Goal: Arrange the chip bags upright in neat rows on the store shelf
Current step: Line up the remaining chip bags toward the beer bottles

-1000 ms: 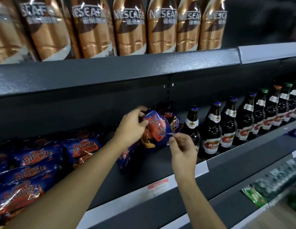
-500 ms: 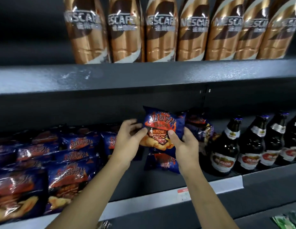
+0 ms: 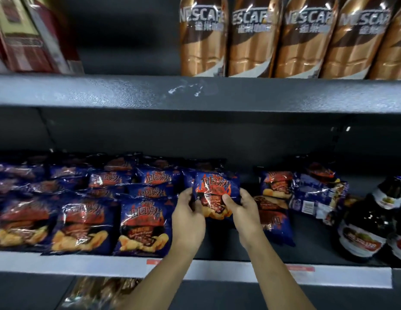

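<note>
A blue chip bag point(image 3: 217, 190) with red flame print is held upright between both hands above the dark shelf point(image 3: 228, 247). My left hand point(image 3: 187, 220) grips its left edge and my right hand point(image 3: 241, 209) grips its right edge, thumb on the front. Left of it stand rows of the same blue chip bags point(image 3: 143, 224), several deep. To the right more chip bags point(image 3: 276, 211) lie loosely, some tilted or flat.
Dark beer bottles point(image 3: 369, 227) stand at the shelf's right end. Brown coffee bottles point(image 3: 251, 36) line the upper shelf, with red-and-white cartons point(image 3: 27, 34) at its left. A white price strip point(image 3: 217, 268) runs along the shelf's front edge.
The view has swung left, so more bag rows show and fewer beer bottles. Both hands have carried the held bag lower, next to the rightmost row.
</note>
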### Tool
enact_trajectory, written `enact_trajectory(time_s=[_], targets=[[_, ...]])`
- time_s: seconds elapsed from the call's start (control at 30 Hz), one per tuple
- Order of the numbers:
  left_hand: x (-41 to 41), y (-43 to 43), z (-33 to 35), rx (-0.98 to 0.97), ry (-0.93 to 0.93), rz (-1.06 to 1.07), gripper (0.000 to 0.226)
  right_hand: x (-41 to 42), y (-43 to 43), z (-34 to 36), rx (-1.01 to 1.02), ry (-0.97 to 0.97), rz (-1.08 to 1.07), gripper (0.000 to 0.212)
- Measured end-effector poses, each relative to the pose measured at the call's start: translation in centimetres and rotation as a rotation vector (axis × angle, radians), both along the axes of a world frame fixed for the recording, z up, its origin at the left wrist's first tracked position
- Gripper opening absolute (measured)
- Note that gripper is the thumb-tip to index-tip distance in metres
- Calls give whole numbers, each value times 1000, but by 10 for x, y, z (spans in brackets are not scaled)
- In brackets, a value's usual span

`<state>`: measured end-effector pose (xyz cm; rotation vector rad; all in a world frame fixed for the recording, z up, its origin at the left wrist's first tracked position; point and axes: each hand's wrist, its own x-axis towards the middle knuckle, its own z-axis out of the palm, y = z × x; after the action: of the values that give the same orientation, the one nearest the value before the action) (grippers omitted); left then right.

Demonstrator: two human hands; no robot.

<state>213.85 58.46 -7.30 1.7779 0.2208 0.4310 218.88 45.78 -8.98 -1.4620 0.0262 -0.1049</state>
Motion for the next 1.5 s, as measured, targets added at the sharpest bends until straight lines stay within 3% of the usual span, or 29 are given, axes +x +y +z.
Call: enact_trajectory(time_s=[0.17, 0.5, 0.67, 0.77, 0.83, 0.93, 1.0, 1.1, 1.17, 1.33, 1.5], targets=[[-2, 2, -18, 19, 54, -31, 59, 8, 16, -16, -33, 34, 20, 20], [18, 4, -32, 84, 107, -64, 63, 13, 33, -22, -211, 21, -41, 20], [17, 2, -25, 96, 68, -90, 68, 9, 28, -14, 4, 78, -1, 27], [9, -2, -14, 169, -18, -70, 72, 6, 25, -4, 117, 64, -32, 44], [9, -4, -11, 217, -82, -75, 70, 6, 23, 5, 121, 52, -92, 56], [8, -6, 0, 237, -160, -88, 64, 4, 18, 20, 144, -29, -132, 55], [7, -5, 8, 234, -249, -64, 55, 0, 13, 32, 155, -80, -161, 43], [8, -5, 20, 154, -320, -24, 23, -5, -1, 48, 160, -157, -220, 18], [10, -10, 27, 79, -306, -62, 11, -7, -13, 56, 162, -198, -287, 13], [25, -45, 28, 27, -207, -256, 14, -19, -53, 59, 159, -221, -414, 17], [42, -86, 13, 168, -90, -364, 11, -37, -97, 52, 214, -178, -530, 16]])
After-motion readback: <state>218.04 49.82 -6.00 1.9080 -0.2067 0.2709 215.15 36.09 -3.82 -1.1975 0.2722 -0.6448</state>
